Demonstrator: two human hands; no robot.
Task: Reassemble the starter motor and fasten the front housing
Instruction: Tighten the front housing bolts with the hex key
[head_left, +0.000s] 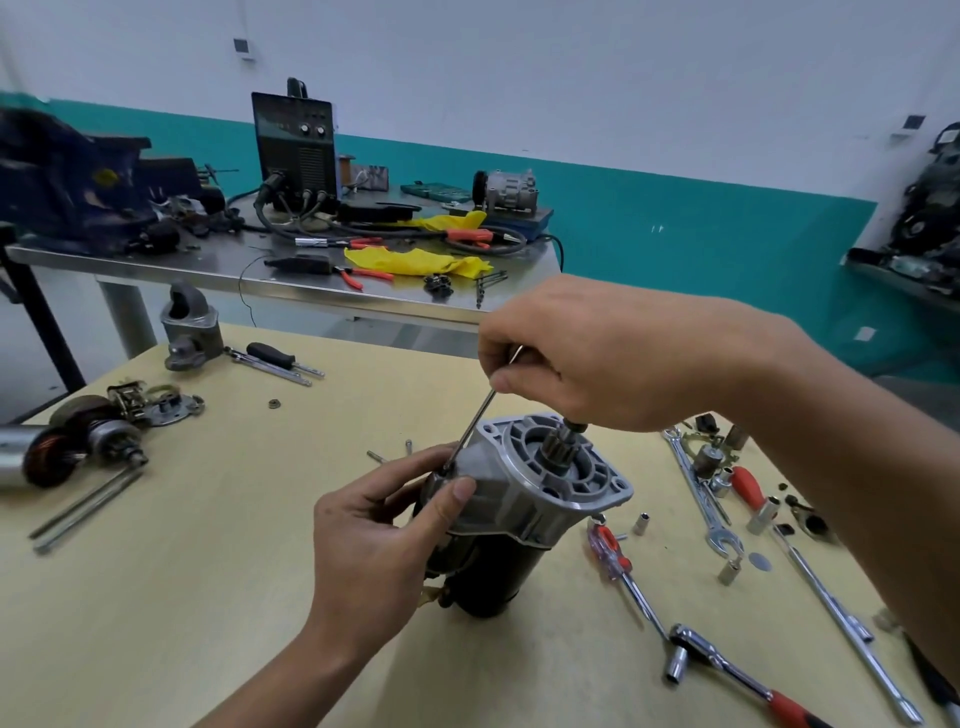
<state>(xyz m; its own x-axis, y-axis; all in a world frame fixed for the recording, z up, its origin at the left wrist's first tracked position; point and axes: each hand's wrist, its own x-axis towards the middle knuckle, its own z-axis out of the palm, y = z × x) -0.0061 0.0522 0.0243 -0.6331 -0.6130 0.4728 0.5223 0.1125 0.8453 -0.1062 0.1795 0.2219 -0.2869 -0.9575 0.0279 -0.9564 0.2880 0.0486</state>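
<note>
The starter motor (498, 561) stands upright on the yellow table (208, 597), black body below, silver front housing (545, 483) on top with the pinion gear (558, 447) showing in its opening. My left hand (379, 535) grips the motor's left side, thumb on the housing. My right hand (597, 353) is above the housing and pinches a thin steel rod (472, 426). The rod slants down and its lower tip meets the housing's left edge by my left fingers.
Right of the motor lie a red-handled ratchet (727, 670), a screwdriver (610, 551), a spanner (701, 499), sockets and an extension bar (841, 618). At left are an armature (72, 447), long bolts (83, 509), another housing (189, 327). A steel bench (291, 280) with a welder stands behind.
</note>
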